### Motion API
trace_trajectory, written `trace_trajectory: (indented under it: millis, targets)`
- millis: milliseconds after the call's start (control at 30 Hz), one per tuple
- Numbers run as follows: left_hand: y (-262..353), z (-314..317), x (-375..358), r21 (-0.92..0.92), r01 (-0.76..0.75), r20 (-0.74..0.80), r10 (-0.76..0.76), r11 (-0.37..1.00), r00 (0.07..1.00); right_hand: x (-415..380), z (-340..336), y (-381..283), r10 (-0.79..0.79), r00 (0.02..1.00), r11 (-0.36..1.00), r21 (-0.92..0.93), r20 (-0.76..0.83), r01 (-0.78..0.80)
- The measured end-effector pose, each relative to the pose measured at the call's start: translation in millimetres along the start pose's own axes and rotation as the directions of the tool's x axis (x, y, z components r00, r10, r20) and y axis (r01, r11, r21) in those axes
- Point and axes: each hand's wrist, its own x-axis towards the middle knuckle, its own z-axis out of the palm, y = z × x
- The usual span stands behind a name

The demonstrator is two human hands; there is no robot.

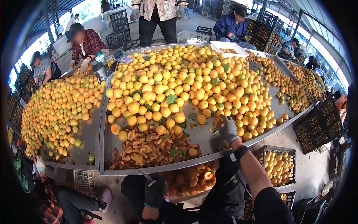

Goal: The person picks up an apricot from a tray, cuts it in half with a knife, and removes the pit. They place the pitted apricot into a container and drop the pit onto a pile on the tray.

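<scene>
My left hand (154, 191), in a dark glove, is low in front of the table edge. Its fingers are wrapped round a tool with a thin, curved metal end (145, 176); the rest of the tool is hidden in the fist. Out over the metal table, my right hand (228, 130) wears a pale grey glove. Its fingers are curled against an apricot (218, 121) at the edge of the big heap of apricots (179, 80). Left of that hand lies a pile of split apricot pieces (153, 147).
A raised metal rim (149, 170) borders the table. Below it sits a container of apricot halves (192, 179) by my legs. A black crate of apricots (278, 166) stands at right. Several people work around the tables, one seated close at lower left. A white tray (229, 49) lies at the far edge.
</scene>
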Motion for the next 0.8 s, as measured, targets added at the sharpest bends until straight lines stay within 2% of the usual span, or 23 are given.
trace_trajectory:
  millis: [33, 100, 133, 167, 233, 300, 400, 433, 500, 533, 600, 633, 700, 767, 800]
  targets:
    - [1.4, 1.8, -2.1, -0.037, 0.047, 0.021, -0.047, 0.998, 0.999, 2.4, 7.7, 4.7, 0.002, 1.0, 1.0, 0.003, 0.0, -0.002]
    - [5.6, 5.9, -1.3, -0.066, 0.093, 0.043, -0.091, 0.993, 0.995, 5.8, 18.6, 1.8, 0.066, 0.992, 0.997, 0.037, 0.108, -0.07]
    - [5.6, 5.7, -0.4, -0.053, 0.115, 0.038, -0.113, 0.992, 0.993, 8.4, 26.4, 0.9, 0.035, 0.992, 0.993, -0.114, 0.118, -0.022]
    - [5.6, 5.1, 0.1, -0.039, 0.138, 0.031, -0.137, 0.99, 0.99, 8.1, 21.1, -2.9, 0.039, 0.992, 0.994, -0.11, 0.119, -0.026]
    - [6.4, 6.1, 1.0, -0.022, 0.147, 0.036, -0.146, 0.989, 0.989, 7.8, -0.5, -11.9, -0.231, 0.973, 0.921, -0.325, -0.014, 0.214]
    - [4.6, 4.8, 3.6, -0.009, 0.152, 0.038, -0.151, 0.988, 0.988, 20.4, 0.6, -7.4, -0.245, 0.967, 0.927, -0.311, -0.075, 0.211]
    - [-5.3, -0.6, 6.0, -0.039, 0.195, 0.006, -0.195, 0.98, 0.981, 37.6, 3.4, -14.0, -0.215, 0.976, 0.961, -0.174, 0.023, 0.215]
    - [-9.4, -4.5, 7.9, -0.026, 0.214, 0.037, -0.213, 0.977, 0.976, 42.4, 9.3, -21.3, -0.22, 0.975, 0.96, -0.169, 0.026, 0.222]
    - [-11.3, -6.7, 9.4, -0.01, 0.228, 0.058, -0.227, 0.974, 0.972, 48.8, 23.4, -42.8, -0.358, 0.934, 0.913, 0.22, 0.021, 0.345]
    - [-11.8, -4.3, 8.4, 0.013, 0.22, 0.051, -0.22, 0.975, 0.974, 51.6, 31.2, -56.8, -0.361, 0.932, 0.91, 0.228, 0.022, 0.347]
    - [-13.0, -2.3, 7.6, 0.038, 0.209, 0.034, -0.21, 0.977, 0.977, 54.0, 46.8, -88.7, -0.558, 0.83, 0.799, 0.278, 0.012, 0.533]
    - [-13.7, -2.4, 7.8, 0.063, 0.219, 0.02, -0.221, 0.974, 0.975, 52.3, 55.3, -101.4, -0.56, 0.828, 0.795, 0.287, 0.011, 0.534]
    - [-14.3, -4.8, 7.6, 0.087, 0.227, -0.004, -0.228, 0.97, 0.974, 46.7, 79.9, -118.6, -0.604, 0.788, 0.796, 0.043, 0.115, 0.604]
    - [-13.8, -6.8, 8.3, -0.066, 0.305, 0.007, -0.305, 0.95, 0.952, 46.8, 90.5, -125.7, -0.566, 0.809, 0.824, 0.107, 0.157, 0.556]
    - [-12.2, -4.6, 7.5, -0.068, 0.299, 0.003, -0.3, 0.952, 0.954, 46.2, 79.8, -130.0, -0.498, 0.837, 0.867, 0.125, 0.228, 0.482]
